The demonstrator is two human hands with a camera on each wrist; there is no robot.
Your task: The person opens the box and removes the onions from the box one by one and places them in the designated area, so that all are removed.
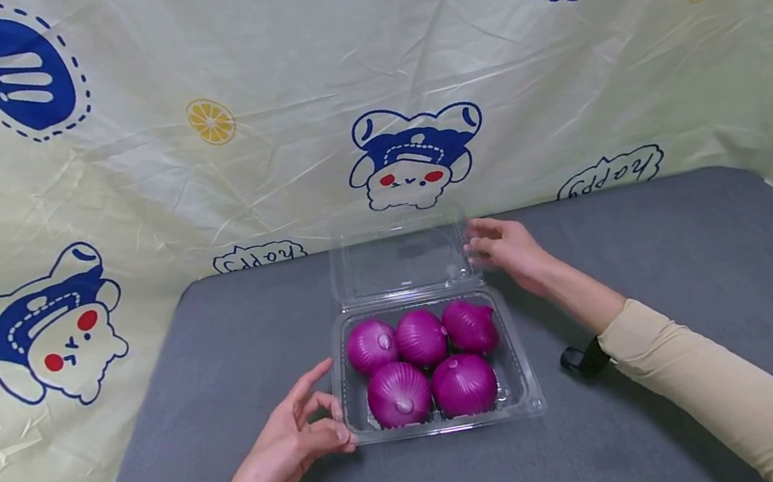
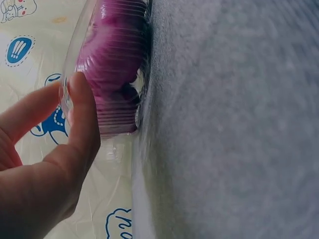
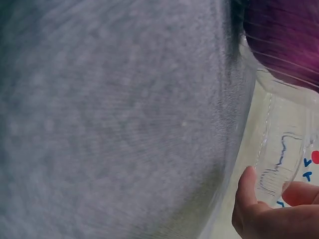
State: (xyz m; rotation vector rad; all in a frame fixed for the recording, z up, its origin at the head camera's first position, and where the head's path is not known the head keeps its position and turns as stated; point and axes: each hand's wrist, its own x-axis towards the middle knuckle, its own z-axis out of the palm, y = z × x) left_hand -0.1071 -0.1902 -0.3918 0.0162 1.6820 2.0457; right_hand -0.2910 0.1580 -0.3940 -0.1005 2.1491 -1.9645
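A clear plastic clamshell box [image 1: 527, 375] sits on the table with several purple onions [image 1: 400, 393] in its base, three behind and two in front. The lid [image 1: 401, 262] stands raised at the far side. My left hand [image 1: 285, 442] pinches the rim at the base's left side; in the left wrist view, thumb and finger [image 2: 82, 107] meet at the rim beside the onions. At the lid's right edge is my right hand [image 1: 510, 253], its thumb and fingers [image 3: 246, 191] pinching the clear plastic in the right wrist view.
A grey cloth covers the table [image 1: 235, 341]. Behind it hangs a pale printed sheet [image 1: 280, 47] with cartoon figures and orange slices. A black device [image 1: 586, 359] is at the right forearm, by the beige sleeve [image 1: 713, 383].
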